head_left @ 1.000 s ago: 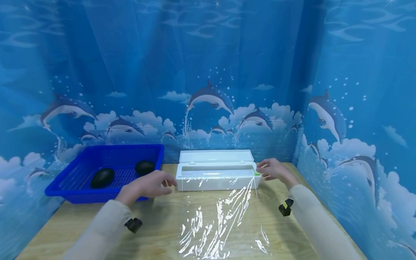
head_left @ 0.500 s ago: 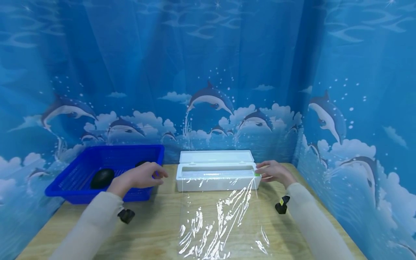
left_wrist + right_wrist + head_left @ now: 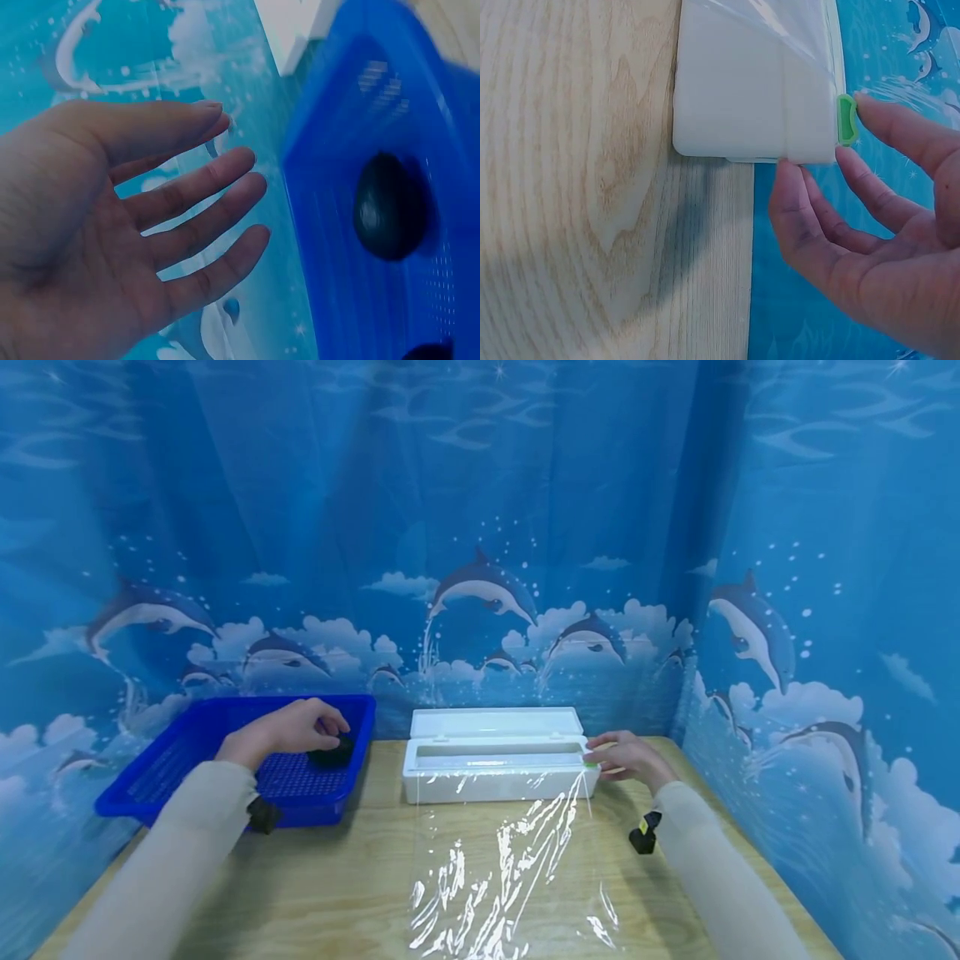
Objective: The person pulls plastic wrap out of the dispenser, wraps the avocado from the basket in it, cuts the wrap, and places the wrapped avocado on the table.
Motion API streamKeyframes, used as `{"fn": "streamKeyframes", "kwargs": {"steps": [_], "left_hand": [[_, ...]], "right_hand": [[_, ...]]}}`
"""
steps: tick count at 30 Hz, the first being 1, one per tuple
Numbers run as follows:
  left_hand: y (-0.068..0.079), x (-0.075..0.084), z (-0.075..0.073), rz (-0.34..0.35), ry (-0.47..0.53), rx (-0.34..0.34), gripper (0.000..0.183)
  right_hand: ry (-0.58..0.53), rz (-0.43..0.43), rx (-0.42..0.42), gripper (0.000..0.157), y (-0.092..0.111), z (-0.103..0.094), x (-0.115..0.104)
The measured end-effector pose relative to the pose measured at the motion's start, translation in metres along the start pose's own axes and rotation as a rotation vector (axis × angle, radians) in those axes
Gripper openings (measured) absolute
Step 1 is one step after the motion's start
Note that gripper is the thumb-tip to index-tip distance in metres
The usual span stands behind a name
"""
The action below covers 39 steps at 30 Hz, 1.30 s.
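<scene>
My left hand [image 3: 288, 727] reaches over the blue basket [image 3: 358, 777], fingers spread and loosely bent in the left wrist view. Just below its fingertips in the head view lies a dark, egg-shaped avocado [image 3: 330, 754]; the left wrist view shows an avocado [image 3: 390, 206] in the basket, apart from the hand. At the right end of the white cling film box [image 3: 495, 787], my right hand [image 3: 628, 756] pinches the small green slide cutter [image 3: 846, 120] between thumb and finger. Its other fingertips touch the box's end. Clear cling film [image 3: 510, 868] runs from the box toward me.
The box's lid [image 3: 495, 721] stands raised at the back. Everything rests on a wooden table [image 3: 337, 893], against a blue dolphin-print curtain [image 3: 480, 485]. My left forearm covers part of the basket in the head view.
My left hand has moved left and away from me, from beside the box to over the basket, covering the farther avocado partly. The right hand stays at the box's end.
</scene>
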<state>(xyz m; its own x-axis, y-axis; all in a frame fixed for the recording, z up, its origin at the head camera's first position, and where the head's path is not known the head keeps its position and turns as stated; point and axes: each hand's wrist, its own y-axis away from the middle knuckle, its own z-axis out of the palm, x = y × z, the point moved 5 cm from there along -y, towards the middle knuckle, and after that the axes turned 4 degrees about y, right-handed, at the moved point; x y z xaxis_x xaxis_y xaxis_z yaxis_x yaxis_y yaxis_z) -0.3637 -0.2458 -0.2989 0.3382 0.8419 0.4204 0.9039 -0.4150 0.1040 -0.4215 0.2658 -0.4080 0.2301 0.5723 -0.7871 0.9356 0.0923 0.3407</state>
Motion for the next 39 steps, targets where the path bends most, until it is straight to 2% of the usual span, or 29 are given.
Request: {"fn": "streamKeyframes", "kwargs": {"steps": [7, 16, 22, 31, 39], "left_hand": [[-0.016, -0.028, -0.016, -0.021, 0.011, -0.003, 0.033], [-0.033, -0.06, -0.02, -0.104, 0.044, 0.02, 0.038], [-0.042, -0.084, -0.012, -0.167, 0.076, 0.006, 0.045], [-0.054, -0.103, 0.004, -0.258, 0.234, -0.051, 0.054], [-0.065, -0.127, 0.029, -0.363, 0.16, -0.121, 0.068]], "right_hand": [[-0.014, 0.013, 0.012, 0.053, -0.001, 0.0, 0.002], [-0.002, 0.023, 0.026, 0.054, -0.005, -0.001, 0.003], [-0.003, 0.02, 0.013, 0.054, -0.005, 0.0, 0.005], [-0.015, 0.022, 0.005, 0.057, -0.004, 0.0, 0.008], [-0.027, 0.023, 0.009, 0.056, -0.006, 0.0, 0.007]]}}
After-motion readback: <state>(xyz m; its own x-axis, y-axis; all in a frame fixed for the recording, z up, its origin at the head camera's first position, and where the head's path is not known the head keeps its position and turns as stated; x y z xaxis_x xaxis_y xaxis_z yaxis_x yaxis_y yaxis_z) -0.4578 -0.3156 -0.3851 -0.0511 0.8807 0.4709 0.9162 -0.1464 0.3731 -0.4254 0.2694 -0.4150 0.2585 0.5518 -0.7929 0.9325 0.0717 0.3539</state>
